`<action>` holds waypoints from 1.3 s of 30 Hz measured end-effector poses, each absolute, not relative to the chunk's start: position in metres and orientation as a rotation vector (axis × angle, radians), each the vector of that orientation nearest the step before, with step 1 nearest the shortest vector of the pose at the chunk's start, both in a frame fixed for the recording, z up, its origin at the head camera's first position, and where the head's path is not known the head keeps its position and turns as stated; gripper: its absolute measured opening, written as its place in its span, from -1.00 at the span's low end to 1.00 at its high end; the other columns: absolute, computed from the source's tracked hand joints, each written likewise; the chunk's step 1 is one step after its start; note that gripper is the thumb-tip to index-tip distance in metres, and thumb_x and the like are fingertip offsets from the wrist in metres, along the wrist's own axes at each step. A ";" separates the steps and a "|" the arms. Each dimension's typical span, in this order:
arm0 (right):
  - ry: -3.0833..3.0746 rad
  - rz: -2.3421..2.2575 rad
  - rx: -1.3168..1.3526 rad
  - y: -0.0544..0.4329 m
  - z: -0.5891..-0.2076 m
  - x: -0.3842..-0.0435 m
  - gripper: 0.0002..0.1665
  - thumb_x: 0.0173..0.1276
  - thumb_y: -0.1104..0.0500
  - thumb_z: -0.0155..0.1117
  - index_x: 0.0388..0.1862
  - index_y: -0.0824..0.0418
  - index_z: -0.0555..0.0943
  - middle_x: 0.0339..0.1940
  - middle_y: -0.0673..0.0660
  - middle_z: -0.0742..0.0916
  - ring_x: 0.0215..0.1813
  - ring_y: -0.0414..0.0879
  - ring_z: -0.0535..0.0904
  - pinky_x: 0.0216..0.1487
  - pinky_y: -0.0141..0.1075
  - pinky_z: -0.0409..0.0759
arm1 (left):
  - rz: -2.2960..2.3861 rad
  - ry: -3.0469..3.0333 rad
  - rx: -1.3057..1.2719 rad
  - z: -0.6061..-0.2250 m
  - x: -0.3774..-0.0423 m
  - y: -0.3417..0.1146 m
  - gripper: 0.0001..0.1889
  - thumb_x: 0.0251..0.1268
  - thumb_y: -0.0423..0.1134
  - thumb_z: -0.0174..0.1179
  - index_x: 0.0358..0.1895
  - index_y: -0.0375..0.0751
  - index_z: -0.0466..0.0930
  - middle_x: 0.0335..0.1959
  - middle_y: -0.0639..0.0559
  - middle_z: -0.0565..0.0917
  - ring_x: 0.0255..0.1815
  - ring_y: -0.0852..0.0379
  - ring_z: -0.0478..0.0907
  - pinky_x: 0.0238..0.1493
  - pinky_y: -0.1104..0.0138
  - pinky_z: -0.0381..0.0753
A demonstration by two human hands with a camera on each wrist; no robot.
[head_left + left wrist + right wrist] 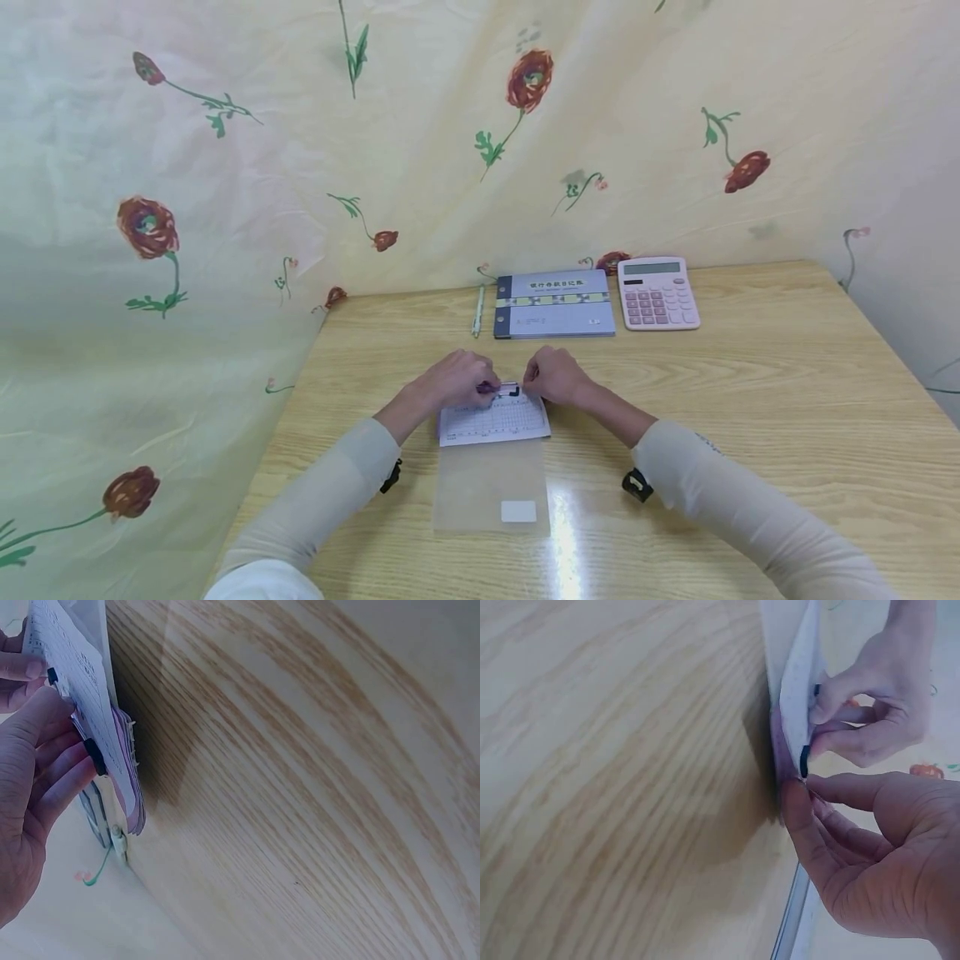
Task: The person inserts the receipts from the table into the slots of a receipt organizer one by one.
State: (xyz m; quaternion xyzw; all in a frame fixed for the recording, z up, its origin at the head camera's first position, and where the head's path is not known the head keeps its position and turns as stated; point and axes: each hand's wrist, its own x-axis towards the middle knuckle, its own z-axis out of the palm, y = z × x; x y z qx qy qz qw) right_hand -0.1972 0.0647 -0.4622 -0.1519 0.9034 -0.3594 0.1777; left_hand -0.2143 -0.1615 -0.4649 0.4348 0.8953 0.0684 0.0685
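A stack of printed forms (487, 425) with ruled columns lies on a translucent file folder (491, 479), whose lower part spreads towards me and bears a white label (518, 511). Along the top edge of the forms runs a paper fastener (94, 756) with black end pieces. My left hand (465, 379) pinches the fastener between thumb and fingers, near its middle. At the top right corner, my right hand (885, 847) pinches the edge of the forms beside one black end piece, thumb and forefinger together. Purple-edged sheets (129, 750) show beneath the top form.
Behind the hands lie a white pen (477, 312), a blue-grey account book (555, 304) and a pink calculator (658, 293). The wooden table (765, 400) backs onto a flowered cloth (420, 150), which also hangs down along the left side.
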 end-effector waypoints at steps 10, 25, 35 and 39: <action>2.428 -1.158 -0.290 0.066 -0.466 -0.197 -0.89 0.41 0.34 0.43 -0.19 0.39 0.81 -0.29 0.22 0.83 -0.43 -0.06 0.76 -0.32 -0.26 0.77 | 0.185 2.691 1.311 -0.467 -0.214 -0.160 -0.85 0.35 -0.26 0.43 -0.08 -0.11 0.89 -0.35 0.15 0.72 -0.45 0.30 0.49 -0.38 0.52 0.45; 2.443 -1.226 -0.169 0.063 -0.471 -0.189 -0.81 0.46 0.28 0.43 -0.08 0.42 0.81 -0.26 0.21 0.84 -0.42 -0.08 0.75 -0.37 -0.30 0.75 | 0.227 2.688 1.286 -0.467 -0.214 -0.162 -0.81 0.36 -0.33 0.38 -0.04 -0.15 0.88 -0.31 0.12 0.75 -0.44 0.32 0.50 -0.38 0.54 0.48; 2.437 -1.253 -0.154 0.062 -0.473 -0.190 -0.83 0.46 0.30 0.42 -0.12 0.43 0.79 -0.27 0.23 0.81 -0.43 -0.05 0.75 -0.39 -0.27 0.76 | 0.206 2.685 1.291 -0.466 -0.214 -0.162 -0.82 0.34 -0.32 0.39 -0.05 -0.13 0.89 -0.30 0.11 0.76 -0.45 0.31 0.49 -0.38 0.52 0.48; 2.430 -1.255 -0.151 0.062 -0.473 -0.190 -0.85 0.48 0.31 0.40 -0.13 0.42 0.78 -0.31 0.23 0.80 -0.46 -0.05 0.75 -0.41 -0.27 0.75 | 0.220 2.678 1.275 -0.466 -0.214 -0.161 -0.82 0.34 -0.32 0.40 -0.05 -0.13 0.89 -0.28 0.11 0.76 -0.44 0.31 0.50 -0.36 0.52 0.49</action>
